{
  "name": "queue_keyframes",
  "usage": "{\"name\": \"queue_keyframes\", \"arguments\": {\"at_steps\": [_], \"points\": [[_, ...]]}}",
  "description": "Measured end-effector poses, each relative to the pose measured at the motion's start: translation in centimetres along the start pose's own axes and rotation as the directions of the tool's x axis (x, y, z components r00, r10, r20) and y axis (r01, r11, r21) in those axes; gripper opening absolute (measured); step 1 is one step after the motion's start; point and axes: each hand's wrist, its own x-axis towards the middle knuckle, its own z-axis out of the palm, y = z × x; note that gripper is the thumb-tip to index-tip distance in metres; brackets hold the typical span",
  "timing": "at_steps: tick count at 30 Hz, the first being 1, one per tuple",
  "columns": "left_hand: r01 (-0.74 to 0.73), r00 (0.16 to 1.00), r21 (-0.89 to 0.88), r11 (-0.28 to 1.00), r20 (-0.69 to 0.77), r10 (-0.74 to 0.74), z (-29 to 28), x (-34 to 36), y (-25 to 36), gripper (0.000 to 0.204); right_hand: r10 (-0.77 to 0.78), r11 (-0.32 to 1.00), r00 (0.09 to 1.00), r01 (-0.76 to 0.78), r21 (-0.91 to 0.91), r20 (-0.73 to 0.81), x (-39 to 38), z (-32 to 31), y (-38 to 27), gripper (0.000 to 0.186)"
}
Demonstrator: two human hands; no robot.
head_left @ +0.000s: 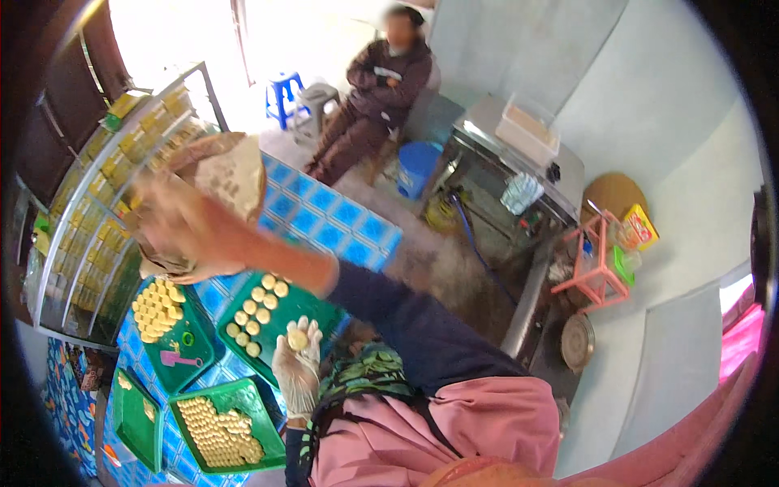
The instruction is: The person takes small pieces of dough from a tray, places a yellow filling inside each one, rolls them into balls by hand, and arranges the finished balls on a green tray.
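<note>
From where I stand, the person's left hand (297,375), in a pale glove, is turned up near the edge of the table, its fingers extended and a little parted. A dough ball (298,340) sits on them; it rests there rather than being pinched. Just beside the hand, partly behind it, is a green tray (305,309) with short slanting rows of pale rounds (263,315).

The right hand (166,207) is stretched well across the table, by a brown sack (213,146) that gapes open on pale contents. The hand is a blur, so I cannot tell whether its fingers are spread or closed, or whether they hold anything.

Left of the rounds, a second tray (197,315) carries crowded yellow pieces (158,312) and a pink tool (180,359). Nearer the person, a third tray (261,402) is thickly covered with small pieces (215,434), and beside it a narrower tray (134,424) has a few scraps. All four lie on a blue checked cloth (324,234). Past the sack curves a case (89,231) of yellow packs. Farther off, someone (391,85) sits with arms folded, near a blue bucket (419,169).
</note>
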Motion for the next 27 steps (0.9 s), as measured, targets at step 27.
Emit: {"name": "queue_keyframes", "arguments": {"at_steps": [27], "points": [[-0.296,0.945,0.647,0.703,0.09,0.316,1.8,2.1,-0.9,0.03,0.449,0.766,0.886,-0.312,-0.562,0.119,-28.9,2.4,5.4,0.048]]}}
